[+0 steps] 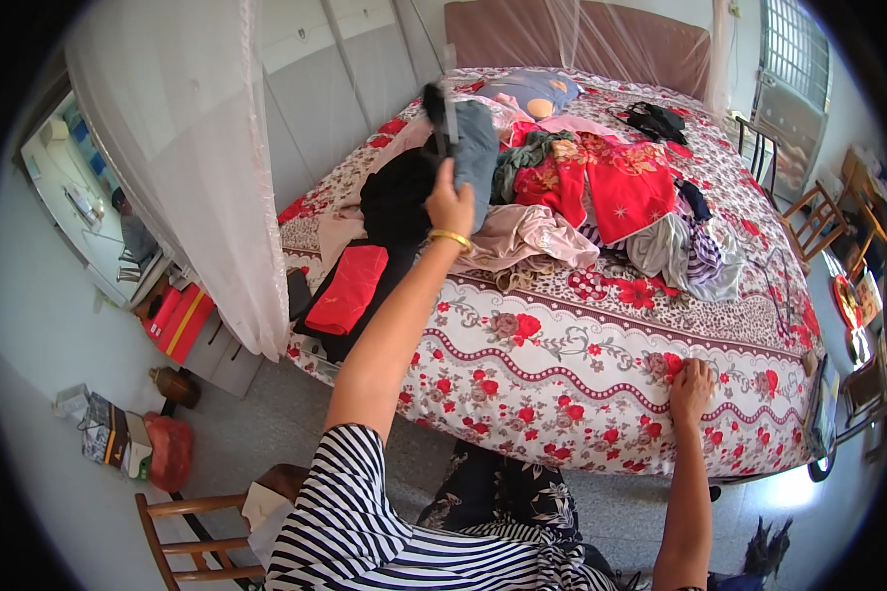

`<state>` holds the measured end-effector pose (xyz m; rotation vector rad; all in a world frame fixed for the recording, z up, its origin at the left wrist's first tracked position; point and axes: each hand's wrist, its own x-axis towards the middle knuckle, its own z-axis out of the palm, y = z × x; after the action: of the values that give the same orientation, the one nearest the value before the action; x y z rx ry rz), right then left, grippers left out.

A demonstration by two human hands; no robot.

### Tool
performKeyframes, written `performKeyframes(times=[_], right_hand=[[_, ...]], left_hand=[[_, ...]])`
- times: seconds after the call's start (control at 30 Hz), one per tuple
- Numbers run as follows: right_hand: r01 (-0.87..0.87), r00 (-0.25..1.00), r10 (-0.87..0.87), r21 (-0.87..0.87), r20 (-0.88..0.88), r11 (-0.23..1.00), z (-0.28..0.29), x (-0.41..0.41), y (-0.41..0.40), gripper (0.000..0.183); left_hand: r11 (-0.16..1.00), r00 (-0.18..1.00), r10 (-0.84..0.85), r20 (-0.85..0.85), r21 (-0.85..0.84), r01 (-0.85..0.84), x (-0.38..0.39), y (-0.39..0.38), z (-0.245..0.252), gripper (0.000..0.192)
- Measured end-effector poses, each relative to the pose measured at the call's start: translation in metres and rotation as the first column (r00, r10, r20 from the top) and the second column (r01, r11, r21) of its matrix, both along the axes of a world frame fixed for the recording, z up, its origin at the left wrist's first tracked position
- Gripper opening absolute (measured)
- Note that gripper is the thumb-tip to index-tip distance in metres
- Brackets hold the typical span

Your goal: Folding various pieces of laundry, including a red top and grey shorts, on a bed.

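My left hand (452, 210), with a gold bangle at the wrist, holds a dark grey garment (477, 140) above the left part of the bed. Beside it is a black garment (395, 196). A folded red cloth (349, 288) rests on dark fabric near the bed's left edge. To the right lie a red floral garment (628, 185), a crumpled pink garment (536, 236) and a light grey one (650, 251). My right hand (691, 388) rests on the floral bedspread (562, 377) near the front edge, with no object seen in it.
A white mosquito net (185, 148) hangs at the left. A patterned pillow (528, 92) and a black item (654, 122) lie farther back on the bed. A wooden chair (199, 547) stands at lower left, near a red bag (168, 451). More chairs stand at the right.
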<state>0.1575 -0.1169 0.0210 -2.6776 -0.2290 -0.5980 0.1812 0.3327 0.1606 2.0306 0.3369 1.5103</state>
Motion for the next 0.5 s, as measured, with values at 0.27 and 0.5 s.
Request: performKeyframes(times=[0.27, 0.5], right_hand=[[0.022, 1.000, -0.022, 0.012, -0.008, 1.000, -0.003, 0.000, -0.002, 0.017], [-0.031, 0.997, 0.035, 0.056, -0.070, 0.998, 0.009, -0.003, 0.002, 0.027]], left_hand=[[0.718, 0.843, -0.323, -0.430, 0.469, 0.514, -0.042, -0.128, -0.022, 0.046], [0.653, 0.797, -0.375, -0.474, 0.474, 0.590, -0.100, -0.180, -0.102, 0.055]])
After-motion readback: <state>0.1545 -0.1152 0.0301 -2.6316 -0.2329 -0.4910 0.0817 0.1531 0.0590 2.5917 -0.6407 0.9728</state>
